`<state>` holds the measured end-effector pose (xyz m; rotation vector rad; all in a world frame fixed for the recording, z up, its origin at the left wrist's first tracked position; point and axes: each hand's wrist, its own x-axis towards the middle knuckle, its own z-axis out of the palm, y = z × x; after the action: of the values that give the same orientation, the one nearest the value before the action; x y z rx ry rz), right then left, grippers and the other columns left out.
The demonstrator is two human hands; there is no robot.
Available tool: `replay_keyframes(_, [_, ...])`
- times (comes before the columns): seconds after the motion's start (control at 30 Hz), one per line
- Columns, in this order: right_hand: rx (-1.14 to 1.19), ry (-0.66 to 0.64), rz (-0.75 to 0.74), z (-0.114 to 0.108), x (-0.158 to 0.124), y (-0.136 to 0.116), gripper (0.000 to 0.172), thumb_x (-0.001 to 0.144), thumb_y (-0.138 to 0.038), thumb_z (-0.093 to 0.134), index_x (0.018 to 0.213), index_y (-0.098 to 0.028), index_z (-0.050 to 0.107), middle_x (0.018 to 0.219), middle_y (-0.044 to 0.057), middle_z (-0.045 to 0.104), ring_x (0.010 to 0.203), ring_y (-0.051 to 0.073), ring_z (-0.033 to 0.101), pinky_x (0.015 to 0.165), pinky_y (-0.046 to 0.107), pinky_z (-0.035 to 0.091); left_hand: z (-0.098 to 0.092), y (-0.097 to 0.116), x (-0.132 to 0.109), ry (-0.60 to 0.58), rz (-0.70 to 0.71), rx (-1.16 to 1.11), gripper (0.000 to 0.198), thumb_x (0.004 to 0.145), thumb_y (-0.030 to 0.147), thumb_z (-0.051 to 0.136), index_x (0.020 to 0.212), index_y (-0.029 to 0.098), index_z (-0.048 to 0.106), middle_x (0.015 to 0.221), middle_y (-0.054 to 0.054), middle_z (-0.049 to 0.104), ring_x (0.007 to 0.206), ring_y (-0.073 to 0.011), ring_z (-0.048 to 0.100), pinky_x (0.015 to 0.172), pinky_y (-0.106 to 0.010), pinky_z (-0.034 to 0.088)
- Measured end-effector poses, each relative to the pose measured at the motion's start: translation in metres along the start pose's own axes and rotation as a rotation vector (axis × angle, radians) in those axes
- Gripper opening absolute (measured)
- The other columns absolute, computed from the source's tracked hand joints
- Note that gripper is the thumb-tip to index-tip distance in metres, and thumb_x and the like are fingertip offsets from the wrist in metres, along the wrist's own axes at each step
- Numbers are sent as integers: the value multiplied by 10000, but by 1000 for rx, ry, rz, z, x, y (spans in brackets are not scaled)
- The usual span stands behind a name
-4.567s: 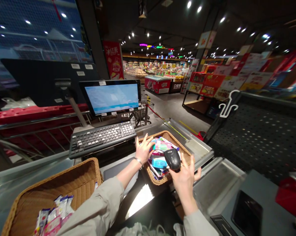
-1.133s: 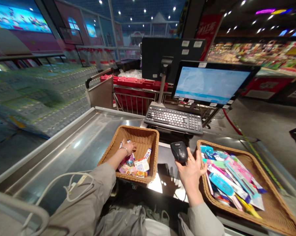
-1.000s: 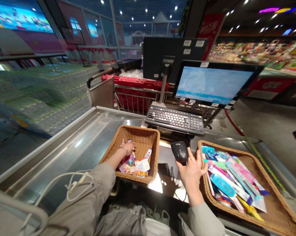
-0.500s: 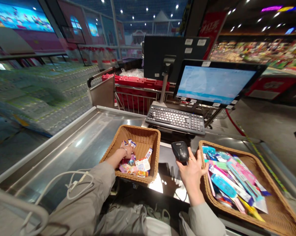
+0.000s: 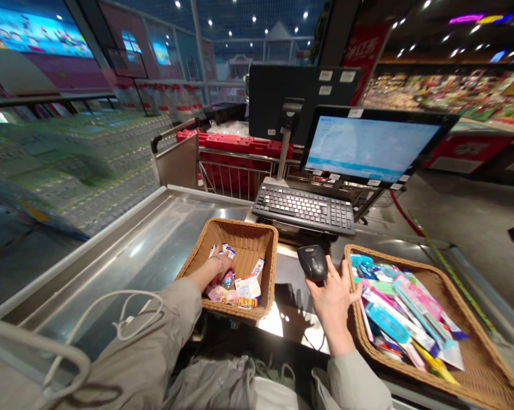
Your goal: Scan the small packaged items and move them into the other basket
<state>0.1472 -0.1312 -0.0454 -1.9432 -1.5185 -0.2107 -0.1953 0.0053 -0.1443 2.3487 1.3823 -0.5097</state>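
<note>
1. The left hand (image 5: 216, 266) reaches into the small wicker basket (image 5: 249, 226), at 9 o'clock from the scanner. Its fingers curl down onto the small packets (image 5: 242, 289) heaped there. This grip is closed partway, but the fingers hide what lies beneath, so I cannot tell whether it has hold of a packet.
2. The right hand (image 5: 333, 295) has a closed grip on a black handheld barcode scanner (image 5: 312, 263), which sits at its fingertips above the steel table (image 5: 128, 245).
3. At 3 o'clock from the scanner, just beside the right hand, a large wicker basket (image 5: 395, 256) holds packaged toothbrushes (image 5: 399, 310), lying in a loose pile.
4. A keyboard (image 5: 303, 209) lies at 12 o'clock from the scanner, with a monitor (image 5: 370, 147) at 1 o'clock behind it.
5. Shrink-wrapped bottled water (image 5: 77, 165) is stacked at 10 o'clock, beyond the table.
</note>
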Motion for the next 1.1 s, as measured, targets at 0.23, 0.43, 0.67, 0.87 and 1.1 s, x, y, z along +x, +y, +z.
replay_keyframes(0.23, [14, -8, 20, -4, 2, -1, 405, 781, -434, 450, 995, -194, 697, 1239, 121, 646, 1365, 334, 318, 1055, 615, 91, -4, -5, -11, 59, -33, 121, 464, 540, 560, 820, 899, 289, 705, 1275, -67, 639, 1370, -350, 342, 1088, -669, -37])
replay_keyframes(0.43, [-9, -25, 9, -3, 2, -3, 405, 782, -404, 463, 1062, -206, 678, 1227, 121, 649, 1349, 341, 336, 1053, 630, 97, -1, -7, -14, 116, -113, 87, 499, 612, 622, 752, 985, 293, 707, 1397, -89, 545, 1423, -351, 263, 1094, -679, 6])
replay_keyframes(0.67, [-6, 5, -4, 1, 1, -1, 375, 788, -405, 477, 1034, -207, 680, 1221, 114, 652, 1349, 335, 339, 1052, 634, 108, 1, -9, -17, 111, -132, 78, 511, 598, 623, 752, 974, 279, 718, 1413, -93, 528, 1431, -355, 249, 1105, -661, 8])
replay_keyframes(0.87, [-2, 25, -10, 3, -1, 5, 367, 796, -429, 472, 994, -204, 685, 1242, 90, 649, 1367, 319, 330, 1072, 618, 84, -2, -1, -21, 126, -165, 92, 570, 515, 602, 805, 937, 231, 709, 1377, -133, 551, 1418, -380, 270, 1111, -652, -47])
replay_keyframes(1.1, [3, 14, 10, -1, 1, 3, 401, 811, -436, 446, 1024, -197, 688, 1231, 114, 649, 1351, 338, 333, 1060, 624, 103, -13, 9, -28, 168, -162, 78, 765, 402, 534, 873, 1069, 231, 651, 1321, -141, 582, 1390, -398, 311, 1116, -673, 1])
